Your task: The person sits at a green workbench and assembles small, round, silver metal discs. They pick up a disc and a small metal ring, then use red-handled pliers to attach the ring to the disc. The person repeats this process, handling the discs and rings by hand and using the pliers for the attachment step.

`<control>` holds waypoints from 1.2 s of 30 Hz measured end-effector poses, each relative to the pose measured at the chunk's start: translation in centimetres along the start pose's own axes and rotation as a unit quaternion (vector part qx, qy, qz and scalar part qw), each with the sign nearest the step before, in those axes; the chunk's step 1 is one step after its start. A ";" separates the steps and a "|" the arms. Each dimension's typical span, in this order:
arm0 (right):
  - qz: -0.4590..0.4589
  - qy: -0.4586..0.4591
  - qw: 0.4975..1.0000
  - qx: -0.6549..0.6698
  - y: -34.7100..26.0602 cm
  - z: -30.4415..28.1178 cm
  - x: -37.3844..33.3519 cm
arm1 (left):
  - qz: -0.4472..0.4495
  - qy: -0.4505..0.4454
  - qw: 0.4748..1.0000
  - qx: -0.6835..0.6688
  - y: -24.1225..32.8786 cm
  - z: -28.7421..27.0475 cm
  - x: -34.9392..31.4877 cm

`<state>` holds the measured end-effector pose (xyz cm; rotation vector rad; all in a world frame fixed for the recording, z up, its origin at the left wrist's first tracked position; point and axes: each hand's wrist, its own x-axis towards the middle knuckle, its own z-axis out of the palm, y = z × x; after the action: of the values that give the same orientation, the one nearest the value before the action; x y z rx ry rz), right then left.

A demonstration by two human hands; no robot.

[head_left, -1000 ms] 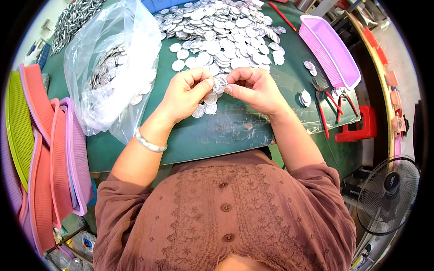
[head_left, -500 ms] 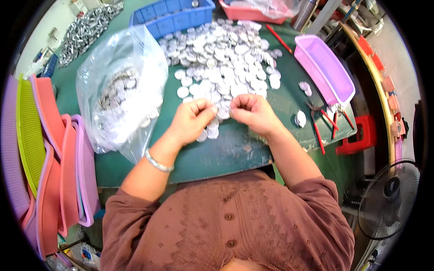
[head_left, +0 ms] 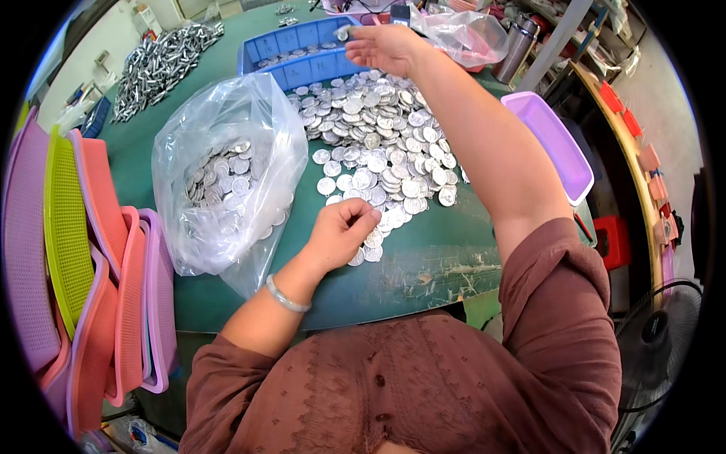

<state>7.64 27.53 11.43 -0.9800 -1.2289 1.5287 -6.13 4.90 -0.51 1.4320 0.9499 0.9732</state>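
A heap of round silver medallions lies on the green table, trailing toward its near edge. At the near end of that trail is my left hand, thumb and fingertips pressed together; what they hold, if anything, is hidden. My right arm reaches far across the heap. The right hand is over the right end of a blue bin, its fingers apart. A small shiny silver piece shows by the fingertips; I cannot tell whether they touch it. Several medallions lie inside the bin.
A clear plastic bag of medallions stands left of the heap. Stacked pink, green and purple baskets crowd the left side. A purple basket sits at right, a thermos behind it. Small metal parts are piled far left.
My right hand has left the near end of the medallion trail and moved far forward to the blue bin. The left hand stays by the medallions, still pinched. The view has shifted slightly.
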 end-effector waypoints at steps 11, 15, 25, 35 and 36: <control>-0.130 0.004 0.764 -0.632 7.7 -4.8 -7.5 | 0.026 -0.001 0.999 0.031 0.1 0.1 -0.1; -0.184 -0.003 0.736 -0.651 9.3 -4.6 -8.3 | 0.022 -0.002 0.999 0.025 0.4 0.0 0.0; -0.171 -0.020 0.804 -0.569 9.8 -4.5 -9.4 | 0.020 -0.001 0.999 0.043 0.1 0.1 0.0; -0.104 -0.001 0.780 -0.617 8.7 -3.7 -8.1 | 0.013 -0.001 0.999 0.050 0.4 -0.1 0.0; -0.102 -0.001 0.788 -0.607 8.7 -3.8 -8.1 | 0.013 -0.001 0.999 0.052 0.3 -0.1 -0.1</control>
<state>11.90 19.94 2.50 -1.5222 -2.2892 0.3947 -6.25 4.87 -0.16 1.5363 0.9951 0.9523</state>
